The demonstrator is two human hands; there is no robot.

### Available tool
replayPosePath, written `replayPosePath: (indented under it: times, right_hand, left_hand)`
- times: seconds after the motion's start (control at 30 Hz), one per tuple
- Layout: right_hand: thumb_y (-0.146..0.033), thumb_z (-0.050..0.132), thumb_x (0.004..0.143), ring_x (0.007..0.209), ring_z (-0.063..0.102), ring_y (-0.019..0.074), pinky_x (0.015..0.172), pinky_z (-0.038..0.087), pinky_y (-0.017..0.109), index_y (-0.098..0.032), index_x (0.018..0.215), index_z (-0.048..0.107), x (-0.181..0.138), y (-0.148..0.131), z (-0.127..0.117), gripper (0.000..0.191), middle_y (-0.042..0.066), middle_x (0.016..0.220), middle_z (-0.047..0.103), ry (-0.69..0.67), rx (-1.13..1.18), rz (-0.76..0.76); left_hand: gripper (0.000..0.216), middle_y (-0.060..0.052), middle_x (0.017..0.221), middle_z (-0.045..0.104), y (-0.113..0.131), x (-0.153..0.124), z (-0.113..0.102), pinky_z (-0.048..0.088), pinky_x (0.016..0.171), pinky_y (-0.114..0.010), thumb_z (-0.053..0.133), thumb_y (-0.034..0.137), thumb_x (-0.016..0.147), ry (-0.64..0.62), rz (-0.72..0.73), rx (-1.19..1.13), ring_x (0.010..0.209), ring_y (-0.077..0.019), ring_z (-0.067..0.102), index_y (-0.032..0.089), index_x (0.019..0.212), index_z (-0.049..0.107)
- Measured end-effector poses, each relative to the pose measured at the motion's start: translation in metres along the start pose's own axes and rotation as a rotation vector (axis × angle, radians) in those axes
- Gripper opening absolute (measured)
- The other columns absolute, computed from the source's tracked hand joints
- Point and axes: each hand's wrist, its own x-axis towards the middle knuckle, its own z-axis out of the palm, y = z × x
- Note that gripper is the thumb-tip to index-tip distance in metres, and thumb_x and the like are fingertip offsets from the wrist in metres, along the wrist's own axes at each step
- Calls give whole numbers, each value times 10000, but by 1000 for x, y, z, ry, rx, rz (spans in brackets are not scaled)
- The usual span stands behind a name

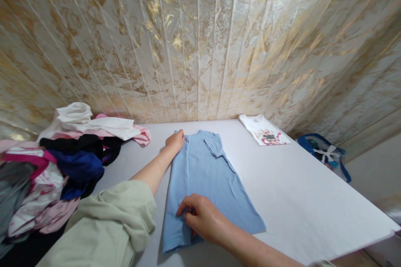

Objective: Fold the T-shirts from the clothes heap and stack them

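Left grip: the left hand is pinching the light-blue T-shirt at its upper-left edge.
Right grip: the right hand is curling over its lower left; cannot tell whether it is holding cloth.
Light-blue T-shirt: lying centre-frame on the worktop, left strip turned in, only partly folded.
White printed T-shirt: lying folded, right of centre.
Clothes heap: lying unfolded, frame left.
Blue-trimmed bag: sitting at frame right, holding something white-ribboned, otherwise unclear.
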Motion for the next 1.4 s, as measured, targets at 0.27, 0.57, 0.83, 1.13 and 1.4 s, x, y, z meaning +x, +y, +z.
replayPosePath:
  times: [0.27,0.57,0.83,1.13,1.4]
  right_hand:
    - [-54,441,696,423,512,70,404,382,135,-192,886,714,3,3,5,360,-66,550,505,-28,94,55]
    - [-58,442,700,414,506,61,396,370,121,-172,875,713,5,5,4,342,-60,547,519,-36,145,74]
    - [-59,446,698,432,510,62,415,363,125,-188,863,728,2,5,4,351,-57,557,520,-9,131,23]
    - [-78,438,711,471,528,72,441,361,135,-176,895,728,-1,2,2,357,-54,553,528,-24,146,22]
    - [-73,451,716,488,516,63,454,338,130,-182,895,722,-5,-2,-1,343,-59,557,527,-28,111,-8]
  left_hand:
    - [326,-75,1165,647,-1,12,-6,478,869,-378,474,372,946,-58,125,26,1023,-208,619,233,1224,573]
    - [456,2,1463,425,1,4,-4,421,957,-346,435,125,872,56,318,75,1234,-217,491,366,1230,582]
    - [292,-56,1110,654,-4,6,-15,421,908,-325,465,99,806,108,481,114,1083,-212,563,251,989,635]
    - [235,-58,964,713,-24,9,-35,407,871,-333,438,182,823,114,427,215,969,-224,623,238,892,656]
    - [241,-87,1016,710,-22,19,-21,314,1001,-425,459,176,815,120,364,273,1061,-248,585,221,885,684]
